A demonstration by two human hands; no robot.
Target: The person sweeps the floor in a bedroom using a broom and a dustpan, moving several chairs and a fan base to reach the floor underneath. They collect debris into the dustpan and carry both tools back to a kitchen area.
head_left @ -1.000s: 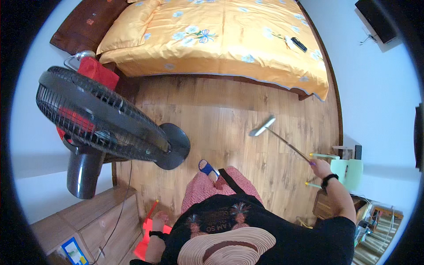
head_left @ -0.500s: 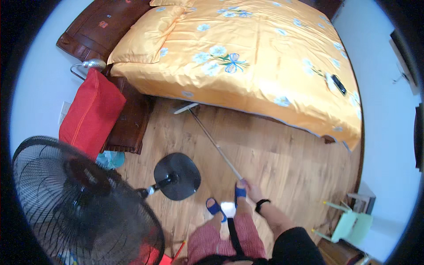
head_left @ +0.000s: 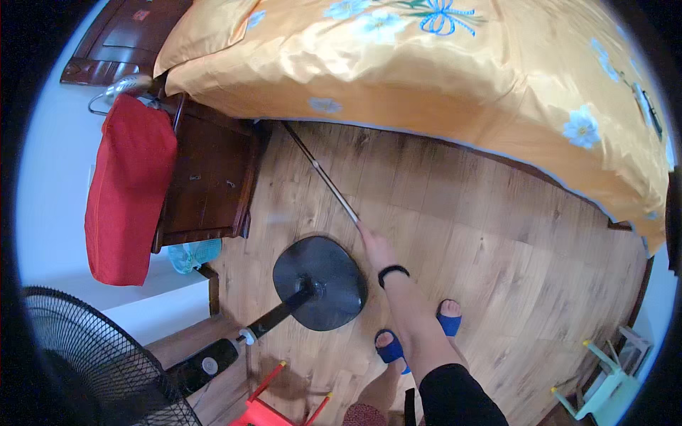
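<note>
A long metal pole [head_left: 329,182], the handle of a flat mop, slants away from me toward the bed. Wrapped round its near end is my right hand [head_left: 374,245], closed, with a black band on the wrist. The pole's far end passes beneath the hanging edge of the orange flowered bedspread [head_left: 426,96], so the mop head is hidden. My left hand does not show.
Left of the pole stands a black fan base [head_left: 320,284], its fan cage [head_left: 92,362] at lower left. A dark wooden nightstand [head_left: 206,184] with a red cloth cover [head_left: 128,192] adjoins the bed. Red [head_left: 259,412] and green [head_left: 607,394] stools stand near me.
The mop head, seen on the floor at the bed's edge before, has gone under the bed. My right hand has moved forward with the pole, and my view has shifted closer to the bed.
</note>
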